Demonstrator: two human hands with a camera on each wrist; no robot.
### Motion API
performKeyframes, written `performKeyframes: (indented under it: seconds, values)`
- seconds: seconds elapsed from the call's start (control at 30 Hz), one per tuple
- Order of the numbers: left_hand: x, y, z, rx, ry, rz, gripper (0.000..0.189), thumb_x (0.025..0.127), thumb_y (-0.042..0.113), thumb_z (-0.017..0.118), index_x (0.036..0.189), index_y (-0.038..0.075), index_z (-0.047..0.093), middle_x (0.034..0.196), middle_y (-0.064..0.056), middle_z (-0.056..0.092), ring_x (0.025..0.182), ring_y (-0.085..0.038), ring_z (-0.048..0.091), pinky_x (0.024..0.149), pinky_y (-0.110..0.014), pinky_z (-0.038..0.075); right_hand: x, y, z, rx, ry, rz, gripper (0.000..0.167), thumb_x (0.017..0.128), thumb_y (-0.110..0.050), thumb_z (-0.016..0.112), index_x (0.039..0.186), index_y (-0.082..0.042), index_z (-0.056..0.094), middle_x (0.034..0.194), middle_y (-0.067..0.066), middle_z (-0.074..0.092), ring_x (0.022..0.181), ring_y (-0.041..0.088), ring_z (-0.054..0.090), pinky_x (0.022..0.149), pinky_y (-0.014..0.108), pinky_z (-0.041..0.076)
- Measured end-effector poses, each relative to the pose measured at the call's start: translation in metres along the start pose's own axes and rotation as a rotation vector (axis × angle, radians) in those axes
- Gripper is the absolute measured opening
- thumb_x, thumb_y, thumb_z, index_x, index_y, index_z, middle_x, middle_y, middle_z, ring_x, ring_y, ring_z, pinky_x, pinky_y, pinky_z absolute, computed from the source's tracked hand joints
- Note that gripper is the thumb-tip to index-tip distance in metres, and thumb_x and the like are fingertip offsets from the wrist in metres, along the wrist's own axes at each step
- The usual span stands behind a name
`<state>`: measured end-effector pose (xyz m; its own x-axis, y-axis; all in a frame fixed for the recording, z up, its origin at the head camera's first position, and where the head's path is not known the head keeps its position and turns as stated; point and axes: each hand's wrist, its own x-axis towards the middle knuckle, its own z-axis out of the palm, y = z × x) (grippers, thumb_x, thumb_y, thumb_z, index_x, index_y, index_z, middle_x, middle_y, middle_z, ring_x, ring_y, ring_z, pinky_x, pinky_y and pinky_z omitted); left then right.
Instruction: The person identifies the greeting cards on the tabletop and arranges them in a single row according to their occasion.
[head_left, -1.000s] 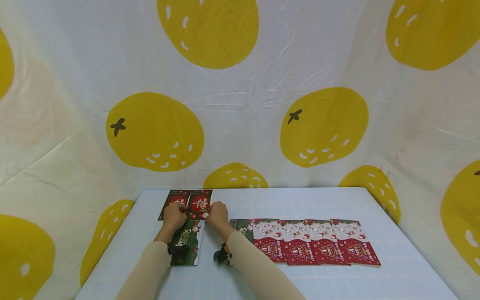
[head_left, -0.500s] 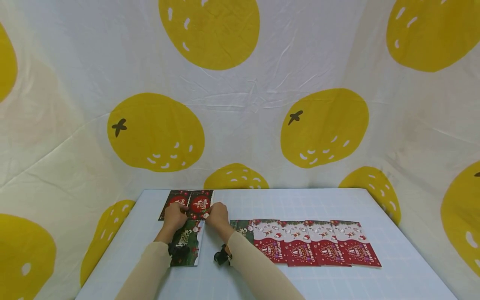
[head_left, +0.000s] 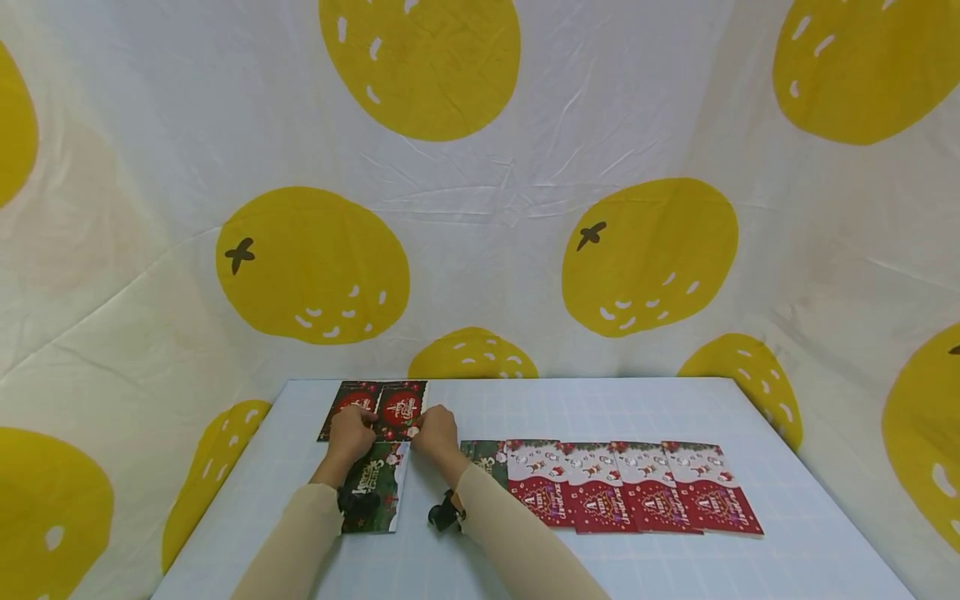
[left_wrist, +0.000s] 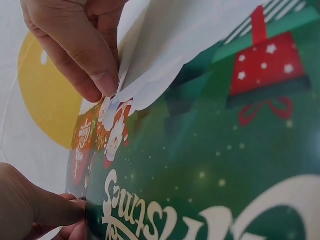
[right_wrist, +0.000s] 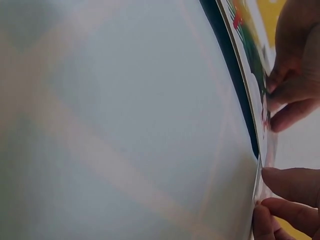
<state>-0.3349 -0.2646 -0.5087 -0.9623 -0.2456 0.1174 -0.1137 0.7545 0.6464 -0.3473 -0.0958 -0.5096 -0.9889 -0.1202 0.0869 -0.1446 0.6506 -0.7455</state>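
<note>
A dark-red Christmas card (head_left: 401, 400) with a round red print lies at the table's far left, overlapping another alike card (head_left: 354, 398). My right hand (head_left: 437, 433) pinches its near right corner between thumb and fingers. At its near left corner, my left hand (head_left: 350, 435) pinches the edge. Just nearer than both hands lies a green Christmas card (head_left: 386, 483), partly under the left wrist. In the left wrist view that green card (left_wrist: 185, 160) fills much of the picture. The right wrist view has my right thumb and fingers (right_wrist: 287, 182) on a thin card edge.
To the right, a row of overlapping red-and-white Christmas cards (head_left: 648, 492) spreads across the table (head_left: 600, 408). Beside its left end another green card (head_left: 486, 457) is partly hidden by the right arm. A fruit-patterned cloth (head_left: 480, 275) stands behind.
</note>
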Motion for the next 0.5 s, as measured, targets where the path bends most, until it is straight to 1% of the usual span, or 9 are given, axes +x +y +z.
performKeyframes:
  seconds: [0.17,0.33,0.5]
  values:
    - [0.0002,0.001,0.0,0.013,0.0,0.001,0.031,0.08,-0.011,0.065,0.11,-0.011,0.074,0.118,-0.032,0.069,0.116,-0.051,0.061,0.095,-0.061,0.052,-0.001,-0.0004,-0.001,0.017,-0.014,0.02,0.013,0.076,-0.001,0.088,0.082,0.005,0.078,0.08,0.004,0.061,0.072,0.017,0.048,0.064,0.03,0.048]
    - [0.0022,-0.001,0.0023,0.031,0.004,0.017,0.031,0.079,-0.01,0.066,0.108,-0.011,0.075,0.114,-0.032,0.071,0.113,-0.05,0.062,0.095,-0.061,0.052,-0.0013,-0.0004,-0.002,0.013,-0.024,0.016,0.013,0.076,0.0,0.086,0.084,0.005,0.078,0.08,0.005,0.062,0.071,0.017,0.049,0.062,0.029,0.048]
    - [0.0026,-0.0001,0.0023,0.039,0.004,0.027,0.029,0.078,-0.01,0.067,0.106,-0.012,0.074,0.111,-0.031,0.071,0.111,-0.049,0.063,0.095,-0.061,0.051,-0.0003,-0.0004,-0.0018,0.002,-0.026,0.019,0.017,0.078,-0.005,0.089,0.085,0.005,0.078,0.081,0.005,0.062,0.073,0.017,0.05,0.066,0.031,0.051]
